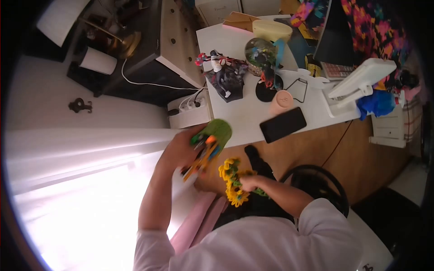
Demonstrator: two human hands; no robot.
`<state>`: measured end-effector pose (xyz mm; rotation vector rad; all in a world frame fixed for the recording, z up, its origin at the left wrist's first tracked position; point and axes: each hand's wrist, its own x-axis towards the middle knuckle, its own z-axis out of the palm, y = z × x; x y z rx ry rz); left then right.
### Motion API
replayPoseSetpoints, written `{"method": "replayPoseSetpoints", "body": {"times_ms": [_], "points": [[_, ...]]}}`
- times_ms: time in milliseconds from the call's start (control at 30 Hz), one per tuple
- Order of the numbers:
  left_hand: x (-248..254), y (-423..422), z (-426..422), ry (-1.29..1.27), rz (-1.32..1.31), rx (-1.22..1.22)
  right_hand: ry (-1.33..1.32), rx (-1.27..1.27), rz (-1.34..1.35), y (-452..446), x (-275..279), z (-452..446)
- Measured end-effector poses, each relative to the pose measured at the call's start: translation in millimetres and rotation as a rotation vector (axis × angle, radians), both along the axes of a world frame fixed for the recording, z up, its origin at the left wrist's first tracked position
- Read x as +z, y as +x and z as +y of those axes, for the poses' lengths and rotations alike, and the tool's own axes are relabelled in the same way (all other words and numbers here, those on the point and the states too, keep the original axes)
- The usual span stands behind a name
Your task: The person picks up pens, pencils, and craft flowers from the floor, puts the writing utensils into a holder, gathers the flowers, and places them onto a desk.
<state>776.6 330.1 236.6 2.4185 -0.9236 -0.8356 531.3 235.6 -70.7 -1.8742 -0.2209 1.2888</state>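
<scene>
My left hand is closed around a green pen holder at the near left corner of the desk. The holder is tilted, with its mouth toward me, and several pens stick out of it. In front of my lap, my right hand grips a bunch of yellow flowers with green parts. The blossoms hang to the left of my fingers, apart from the pen holder. My left fingertips are partly hidden behind the holder and pens.
On the white desk lie a black phone, a pink cup, figurines, a glass globe and a white stand. A power strip sits left of the desk. A bright window is at left.
</scene>
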Motion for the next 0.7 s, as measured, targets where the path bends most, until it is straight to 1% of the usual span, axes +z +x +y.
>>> {"method": "replayPoseSetpoints", "body": {"times_ms": [33, 67, 100, 133, 200, 267, 300, 333, 367, 400, 433, 467, 533, 600, 633, 700], "points": [[6.9, 6.0, -27.8, 0.178, 0.136, 0.051, -0.023, 0.067, 0.016, 6.8, 16.5, -12.4], [10.5, 9.9, -50.9, 0.262, 0.254, 0.087, -0.052, 0.132, 0.029, 8.3, 32.4, -23.6], [11.0, 14.3, -69.4, 0.338, 0.362, 0.122, -0.041, 0.118, 0.022, 4.5, 39.7, -32.1], [6.4, 16.3, -80.3, 0.348, 0.352, 0.110, -0.083, 0.098, 0.054, 0.5, 44.5, -41.6], [-17.8, 23.8, -92.9, 0.358, 0.418, 0.142, -0.135, 0.070, 0.076, -4.3, 53.9, -60.1], [-46.0, 36.2, -97.5, 0.320, 0.452, 0.122, -0.077, -0.309, -0.109, -14.4, 80.9, -75.7], [-54.0, 40.0, -100.2, 0.286, 0.503, 0.111, -0.080, -0.325, -0.112, -19.5, 88.8, -84.8], [-51.2, 41.9, -108.1, 0.287, 0.502, 0.081, -0.121, -0.357, -0.040, -28.8, 101.0, -94.0], [-52.7, 49.4, -112.1, 0.252, 0.619, 0.102, -0.158, -0.374, 0.035, -35.5, 108.9, -102.1], [-55.0, 55.5, -112.8, 0.220, 0.741, 0.124, -0.161, -0.385, 0.045, -44.4, 122.4, -108.8], [-59.2, 61.8, -111.7, 0.187, 0.861, 0.214, -0.133, -0.449, -0.010, -52.5, 140.8, -115.9], [-48.5, 66.7, -105.4, 0.133, 0.966, 0.224, -0.108, -0.517, -0.061, -59.7, 163.3, -121.6], [-33.0, 80.9, -86.1, 0.144, 0.701, 0.301, 0.016, -0.769, 0.168, -64.0, 229.7, -132.6], [32.4, 52.6, -57.7, -0.005, 0.410, 0.296, 0.117, -0.999, 0.231, -87.1, 245.5, -130.6], [54.0, 33.6, -38.0, -0.048, 0.277, 0.295, 0.094, -1.026, 0.237, -97.5, 257.6, -128.2], [61.6, 3.5, 18.1, -0.046, 0.266, 0.236, 0.380, -1.244, 0.125, -107.6, 288.1, -117.4]]}}
